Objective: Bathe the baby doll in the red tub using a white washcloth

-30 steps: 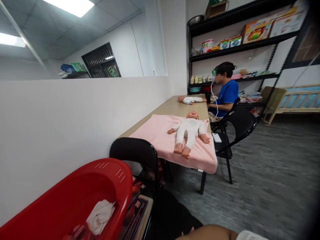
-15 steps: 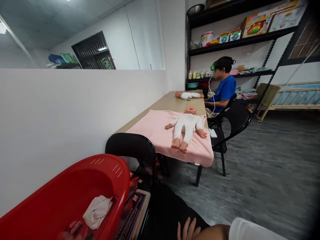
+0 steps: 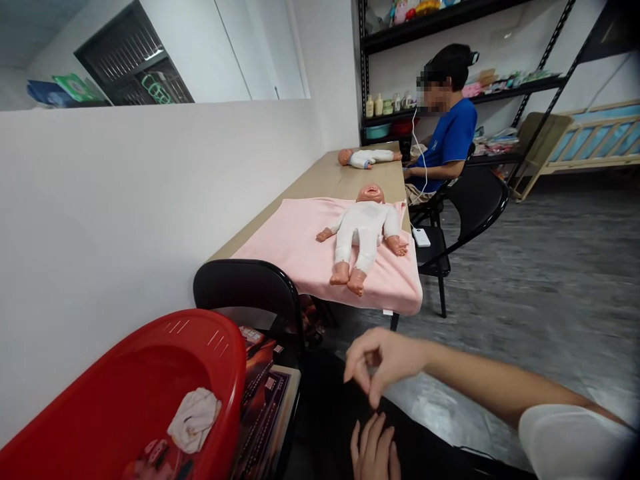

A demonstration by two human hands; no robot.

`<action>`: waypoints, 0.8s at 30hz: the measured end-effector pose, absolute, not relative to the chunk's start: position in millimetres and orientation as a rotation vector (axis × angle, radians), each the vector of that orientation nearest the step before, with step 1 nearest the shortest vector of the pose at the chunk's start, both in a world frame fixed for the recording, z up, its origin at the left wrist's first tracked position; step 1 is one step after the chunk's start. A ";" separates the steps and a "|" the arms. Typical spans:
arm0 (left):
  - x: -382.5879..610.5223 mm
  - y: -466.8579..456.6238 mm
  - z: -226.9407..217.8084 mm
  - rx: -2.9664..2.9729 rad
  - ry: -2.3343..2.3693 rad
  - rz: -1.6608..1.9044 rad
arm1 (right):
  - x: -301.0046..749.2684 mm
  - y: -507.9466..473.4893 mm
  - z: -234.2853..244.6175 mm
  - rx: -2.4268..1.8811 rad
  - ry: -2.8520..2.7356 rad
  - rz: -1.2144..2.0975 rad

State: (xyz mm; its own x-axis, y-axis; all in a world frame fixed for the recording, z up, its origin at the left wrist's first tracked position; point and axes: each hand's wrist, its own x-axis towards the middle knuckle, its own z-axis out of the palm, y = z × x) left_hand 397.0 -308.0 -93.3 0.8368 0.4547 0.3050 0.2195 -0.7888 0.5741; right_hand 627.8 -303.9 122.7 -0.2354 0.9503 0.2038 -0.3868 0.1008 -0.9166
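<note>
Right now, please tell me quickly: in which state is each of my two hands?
Left hand: open, fingers extended; its palm is hidden.
Right hand: partly open, fingers curled, no object visible in it.

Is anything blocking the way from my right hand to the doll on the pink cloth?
Nothing visible does: between your right hand and the doll show only floor and the draped pink cloth; the near chair stands left of that path.
</note>
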 end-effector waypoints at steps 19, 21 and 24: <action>550.7 -189.7 117.3 2.547 0.560 1.227 | 1030.0 -156.3 184.0 -0.885 -0.300 0.217; 576.7 -179.7 141.6 2.619 0.624 1.102 | 1047.4 -141.2 187.6 -0.869 -0.254 0.321; 615.8 -168.0 173.2 2.721 0.724 0.713 | 1063.3 -124.8 183.6 -0.887 -0.279 0.425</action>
